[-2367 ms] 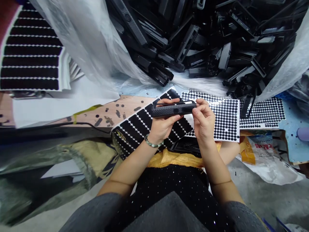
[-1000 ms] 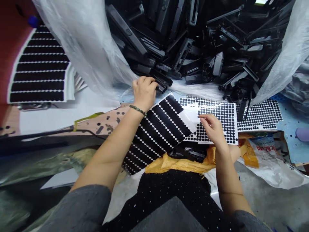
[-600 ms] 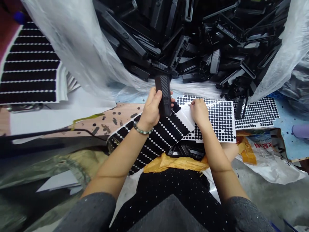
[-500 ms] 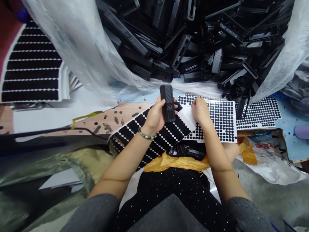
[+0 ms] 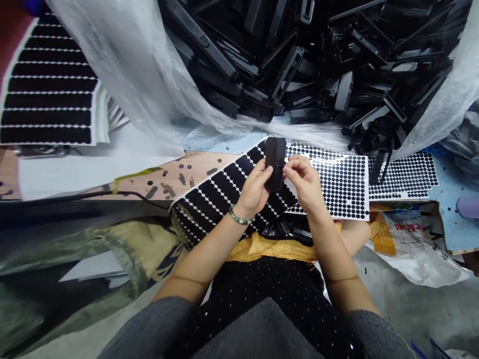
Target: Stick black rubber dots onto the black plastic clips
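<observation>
An oblong black plastic part (image 5: 276, 155) with a carbon-fibre pattern stands nearly upright in my left hand (image 5: 254, 193), thumb across its lower front. My right hand (image 5: 307, 185) is at the part's right edge, its thumb and forefinger pinched together. Whatever those fingertips hold is too small to make out. Beneath my left hand lies a sheet of black oblong stickers (image 5: 215, 192), set at a slant. A white sheet of black round stickers (image 5: 342, 182) lies under and beside my right hand.
Beyond my hands a clear plastic bag (image 5: 138, 75) holds a heap of black plastic parts (image 5: 299, 75). More sticker sheets (image 5: 48, 94) are stacked at left; another dotted sheet (image 5: 407, 172) lies at right. Over my lap, a yellow cloth (image 5: 262, 248) borders more black parts.
My left hand has carried the black part slightly right and turned it edgewise. My right hand has come off the dotted sheet and up to the part's right edge.
</observation>
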Available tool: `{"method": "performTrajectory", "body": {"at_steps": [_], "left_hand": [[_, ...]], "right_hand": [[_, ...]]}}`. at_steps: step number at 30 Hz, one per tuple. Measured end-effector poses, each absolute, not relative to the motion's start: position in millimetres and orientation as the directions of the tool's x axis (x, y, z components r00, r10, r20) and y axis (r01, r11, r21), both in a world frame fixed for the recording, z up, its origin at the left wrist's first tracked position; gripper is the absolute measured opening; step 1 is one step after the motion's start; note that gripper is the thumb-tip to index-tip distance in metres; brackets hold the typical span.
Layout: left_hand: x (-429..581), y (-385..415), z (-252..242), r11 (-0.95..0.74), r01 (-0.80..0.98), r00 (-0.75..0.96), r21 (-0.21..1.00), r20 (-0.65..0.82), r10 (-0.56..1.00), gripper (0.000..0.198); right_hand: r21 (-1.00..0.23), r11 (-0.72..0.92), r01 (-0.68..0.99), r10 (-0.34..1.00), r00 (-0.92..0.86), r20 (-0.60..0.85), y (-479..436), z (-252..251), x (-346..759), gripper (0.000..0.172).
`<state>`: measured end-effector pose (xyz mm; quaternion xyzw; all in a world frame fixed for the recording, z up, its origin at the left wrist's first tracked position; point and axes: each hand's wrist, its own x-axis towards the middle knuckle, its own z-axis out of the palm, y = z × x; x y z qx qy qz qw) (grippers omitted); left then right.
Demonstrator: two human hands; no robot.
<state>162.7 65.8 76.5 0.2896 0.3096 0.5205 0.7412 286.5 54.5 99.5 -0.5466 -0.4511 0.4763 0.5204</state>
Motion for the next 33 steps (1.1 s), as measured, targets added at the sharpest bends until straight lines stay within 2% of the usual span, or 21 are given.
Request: {"method": "performTrajectory", "body": {"at_steps": [6,11,20,23,27,30,33], "left_hand": [[161.5,64.5,73.8,0.259,-0.582,0.256,0.771,-0.129,0.958,0.037],[162.1,63.8,73.4,0.258,-0.573,0.262,0.778,-0.124,0.957,0.032],[164.4,63.9,71.2,0.222,-0.554,0.243,0.802,-0.1,0.965,0.036],[163.8,62.1,70.0,0.221,-0.542,0.239,0.811,-0.103,0.966,0.037],[157.6,62.7,68.5,0.268,-0.522,0.27,0.81,-0.141,0.952,0.038],[152.5,70.0,61.9,0.272,-0.535,0.24,0.8,-0.165,0.957,0.037],[152.1,80.6,49.5,0.284,-0.543,0.192,0.79,-0.213,0.958,0.032]], "right_hand": [[-0.987,-0.014,0.157,0.995,0.104,0.003,53.6,97.7,284.2,0.027],[-0.984,-0.005,0.179,0.986,0.164,0.025,51.8,95.1,283.4,0.024],[-0.976,-0.016,0.219,0.99,0.141,0.015,51.2,97.8,282.5,0.02],[-0.972,-0.042,0.232,0.984,0.18,0.001,52.7,90.7,282.3,0.022],[-0.948,-0.153,0.279,0.962,0.261,-0.079,58.3,78.3,287.4,0.033],[-0.892,-0.137,0.431,0.961,0.277,-0.014,65.3,71.0,292.9,0.033],[-0.756,-0.061,0.652,0.973,0.208,0.101,71.0,65.5,293.2,0.017]]}}
